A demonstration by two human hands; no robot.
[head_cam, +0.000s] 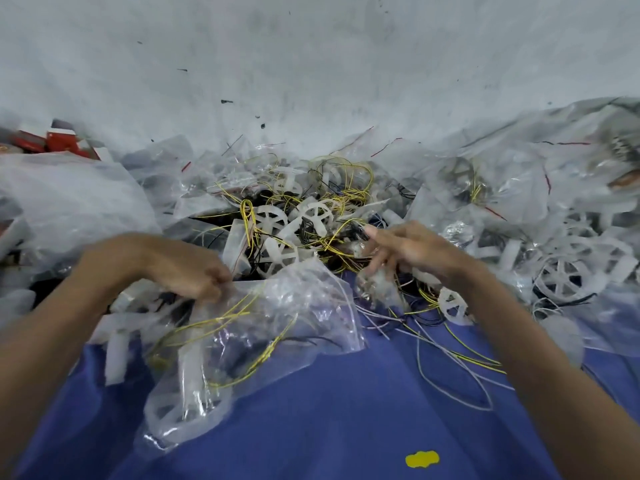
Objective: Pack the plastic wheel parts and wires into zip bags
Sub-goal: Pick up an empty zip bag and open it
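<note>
Left hand (204, 278) pinches the zip bag (294, 306) at its mouth. Right hand (412, 251), fingers loose, hovers over the wire-and-wheel pile (304, 216).

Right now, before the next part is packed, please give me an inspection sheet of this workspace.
Surface: blue fabric, partly covered.
Job's things: zip bag holding a white wheel and yellow wires; heap of wheel parts behind it.
Clutter: filled clear bags at right.
Hands: left hand grips the bag mouth; right hand open, at the heap's edge.
Cables: loose wires trail over the fabric.
Surroundings: white wall; red boxes far left.
</note>
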